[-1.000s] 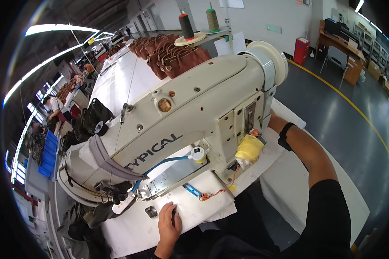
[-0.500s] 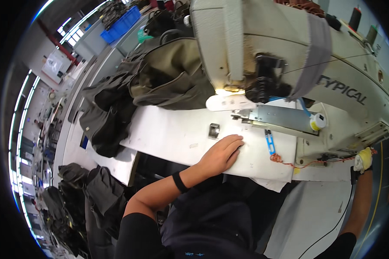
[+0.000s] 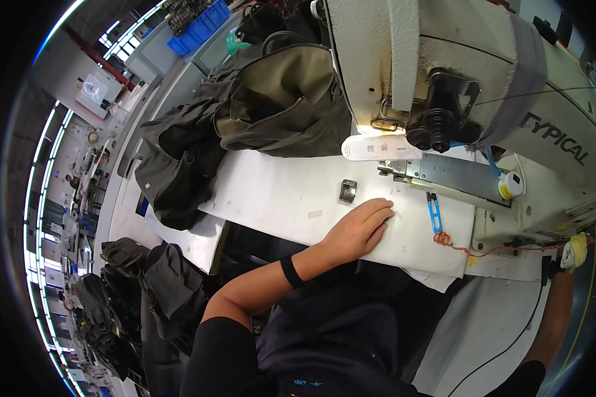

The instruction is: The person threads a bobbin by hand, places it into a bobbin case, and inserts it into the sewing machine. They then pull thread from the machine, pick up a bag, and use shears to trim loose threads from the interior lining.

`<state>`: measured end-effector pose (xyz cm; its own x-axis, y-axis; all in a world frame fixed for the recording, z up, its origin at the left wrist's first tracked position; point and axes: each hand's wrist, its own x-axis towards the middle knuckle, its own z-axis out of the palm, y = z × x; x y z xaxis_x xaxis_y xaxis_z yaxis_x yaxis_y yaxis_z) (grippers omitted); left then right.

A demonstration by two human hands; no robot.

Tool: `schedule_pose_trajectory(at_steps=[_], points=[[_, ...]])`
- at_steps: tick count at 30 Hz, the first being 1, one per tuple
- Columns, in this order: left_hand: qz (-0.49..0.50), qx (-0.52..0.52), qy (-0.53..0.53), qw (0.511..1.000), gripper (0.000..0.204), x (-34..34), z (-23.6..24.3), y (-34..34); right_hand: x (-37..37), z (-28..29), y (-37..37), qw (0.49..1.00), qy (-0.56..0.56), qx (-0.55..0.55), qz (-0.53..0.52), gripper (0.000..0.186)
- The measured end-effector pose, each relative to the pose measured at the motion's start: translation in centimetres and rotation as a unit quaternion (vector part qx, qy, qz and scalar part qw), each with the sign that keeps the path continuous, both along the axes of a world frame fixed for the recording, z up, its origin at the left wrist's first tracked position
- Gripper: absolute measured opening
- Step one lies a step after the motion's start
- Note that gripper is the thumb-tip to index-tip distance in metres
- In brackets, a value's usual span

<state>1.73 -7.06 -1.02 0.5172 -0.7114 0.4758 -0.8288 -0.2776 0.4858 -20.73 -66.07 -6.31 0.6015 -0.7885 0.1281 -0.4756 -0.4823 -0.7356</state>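
Observation:
My left hand (image 3: 359,231) rests on the white table top (image 3: 278,192), palm down, with its fingers laid out on the surface. Just beyond its knuckles lies a small shiny hollow metal part (image 3: 348,191), not touched by the hand. To its right is a thin blue slotted tool (image 3: 434,212) tied to an orange cord (image 3: 442,238). My right forearm (image 3: 558,311) reaches up at the far right, beside the sewing machine (image 3: 543,99). The right hand is hidden around a yellow-white cloth bundle (image 3: 574,251), so its fingers do not show.
The machine's arm (image 3: 460,182) and lit needle area stand over the table's right half. A dark olive bag (image 3: 278,99) is heaped at the back left. More dark bags (image 3: 165,284) hang below at the left. A blue crate (image 3: 202,28) stands farther back.
The whole view has shifted, so the machine, table and bag sit farther right in the picture. My left hand stays on the table next to the metal part.

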Motion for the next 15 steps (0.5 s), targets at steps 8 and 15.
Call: schedule_pose_trajectory(at_steps=[8,15], points=[[0.0,0.001,0.01,1.0,0.032,0.0,0.0,0.1,0.7,0.7,0.4,1.0,0.009,0.002,0.01,0.031],[0.002,0.007,0.011,1.0,0.033,0.1,0.1,0.0,1.4,0.6,-0.3,1.0,0.015,0.002,0.017,0.031]])
